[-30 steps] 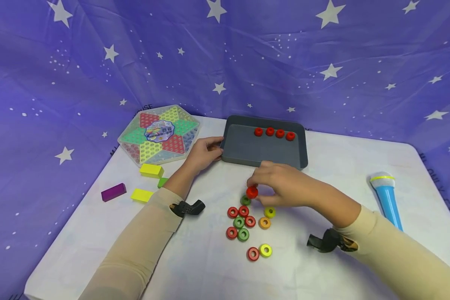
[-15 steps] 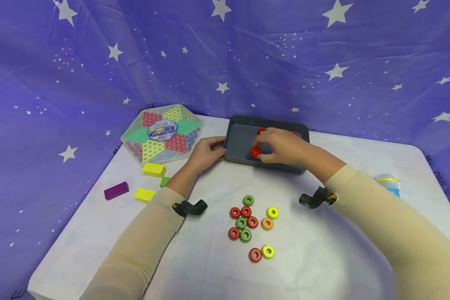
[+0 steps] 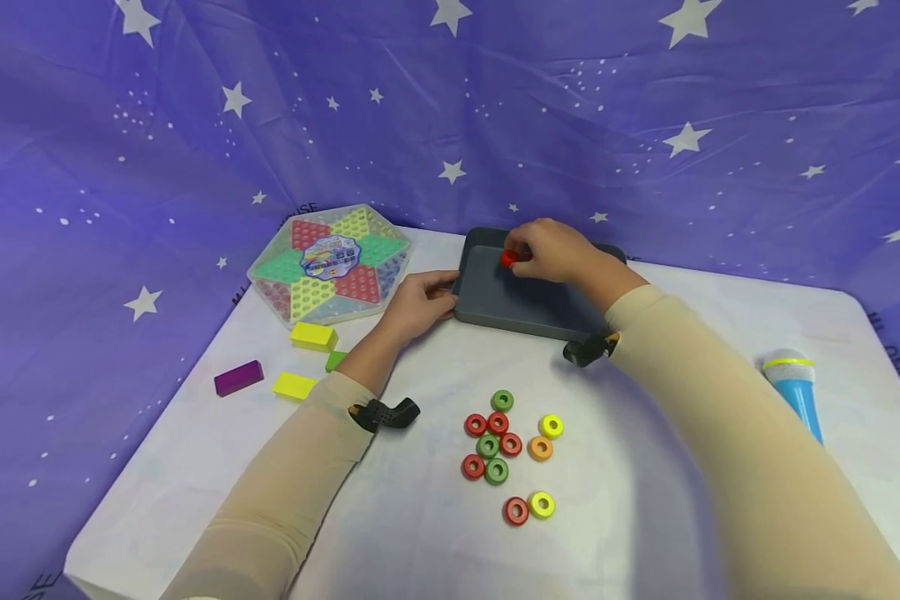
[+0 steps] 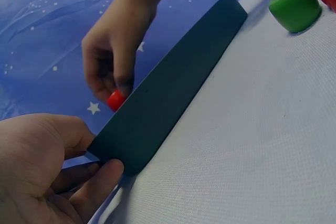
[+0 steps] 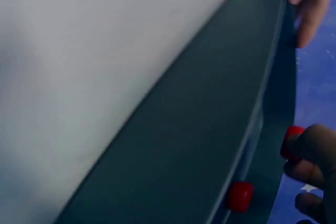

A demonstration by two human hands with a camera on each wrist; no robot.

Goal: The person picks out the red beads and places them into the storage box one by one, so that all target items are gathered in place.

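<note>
My right hand [image 3: 555,250] pinches a red bead [image 3: 508,259] between thumb and fingers, over the back part of the grey tray [image 3: 525,323]. The same red bead [image 4: 116,100] shows past the tray wall in the left wrist view. Another red bead [image 5: 240,196] sits inside the tray in the right wrist view; in the head view my right hand hides the beads there. At the tray's left end, my left hand [image 3: 417,307] grips the wall, thumb and fingers on either side of the corner. Loose ring beads lie on the table in front, among them a green bead [image 3: 502,401] and an orange bead [image 3: 541,448].
A hexagonal Chinese checkers box [image 3: 330,265] stands left of the tray. Yellow blocks [image 3: 314,337], a green block [image 3: 335,361] and a purple block [image 3: 238,378] lie by my left arm. A blue toy microphone [image 3: 795,392] rests at the right. A starry purple curtain [image 3: 390,150] hangs behind the table.
My right hand has carried the red bead from the loose beads into the tray, then towards its back left. My left hand has stayed on the tray's end.
</note>
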